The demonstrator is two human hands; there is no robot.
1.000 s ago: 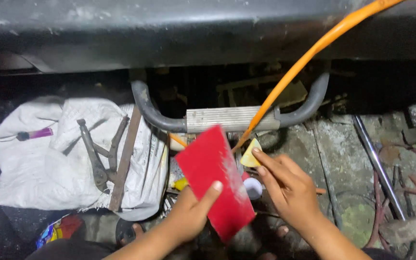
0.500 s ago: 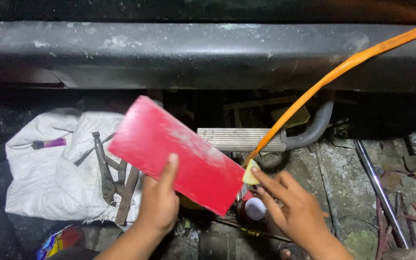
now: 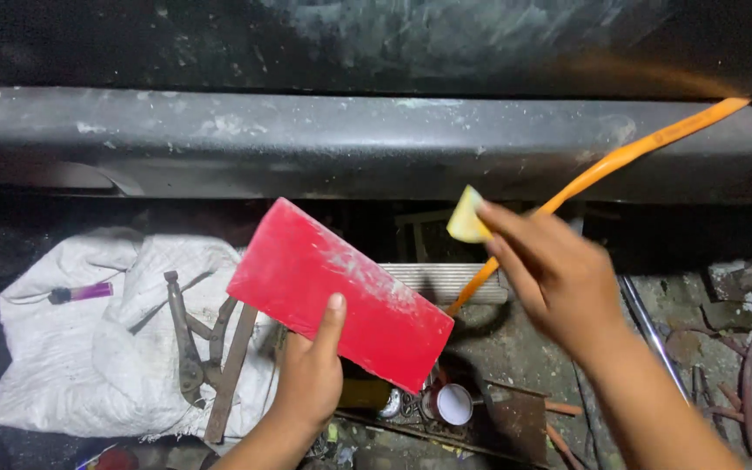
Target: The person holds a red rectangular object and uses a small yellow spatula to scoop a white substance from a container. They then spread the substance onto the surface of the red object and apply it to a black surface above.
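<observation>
My left hand (image 3: 311, 374) grips a flat red rectangular board (image 3: 332, 292) smeared with whitish streaks, thumb on its face, holding it tilted above the ground. My right hand (image 3: 550, 274) is raised to the right of the board and pinches a small pale yellow wedge-shaped piece (image 3: 466, 218) at its fingertips. The yellow piece is up near a dark, dusty horizontal panel (image 3: 350, 139) that spans the view.
An orange hose (image 3: 620, 161) runs diagonally from upper right down behind the board. A white sack (image 3: 89, 348) on the left carries rusty pliers (image 3: 189, 348) and a purple-handled tool (image 3: 80, 293). A small open can (image 3: 450, 405) and scrap metal lie below the board.
Both hands have risen. The red board has turned from steep to flatter and moved up. My right hand has lifted the yellow piece from near the can up toward the dark panel.
</observation>
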